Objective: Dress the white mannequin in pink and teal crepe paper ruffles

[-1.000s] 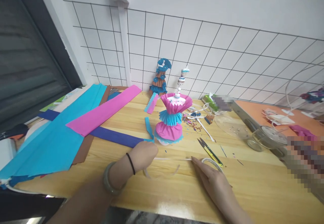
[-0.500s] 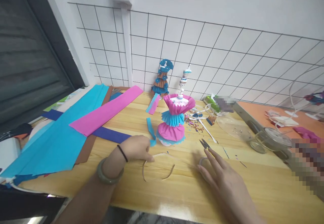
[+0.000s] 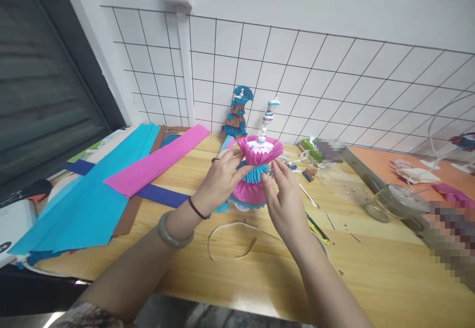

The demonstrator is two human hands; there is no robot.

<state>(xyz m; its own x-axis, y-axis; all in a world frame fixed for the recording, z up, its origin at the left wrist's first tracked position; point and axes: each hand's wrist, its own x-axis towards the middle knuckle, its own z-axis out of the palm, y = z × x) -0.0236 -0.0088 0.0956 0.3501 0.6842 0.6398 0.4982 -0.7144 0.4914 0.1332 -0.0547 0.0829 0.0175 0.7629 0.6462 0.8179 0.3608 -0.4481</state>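
A tiered ruffled paper ornament (image 3: 250, 193) in pink and blue stands upright on the table, with a white beaded top rising from its upper ruffle. My left hand (image 3: 223, 173) grips its blue middle ruffle from the left, thumb at the front. From the right, my right hand (image 3: 282, 189) closes on the same ruffle, with thumb and fingers at its edge. Parts of the ruffle are hidden by my fingers. A thin pale strip (image 3: 222, 228) lies in a loose loop in front of the ornament. Beside my right forearm lie yellow-handled snips (image 3: 318, 229), partly covered.
Pink (image 3: 159, 160) and turquoise crepe paper (image 3: 81, 204) lie in sheets on the left. A blue-and-brown ruffled ornament (image 3: 237, 113) stands at the wall grid. Paper scraps, a clear dish (image 3: 341, 184) and a glass jar (image 3: 378, 209) are on the right.
My left hand has let go of the pale strip and moved up to the ornament. My right hand has left the snips and reached the ornament's right side.
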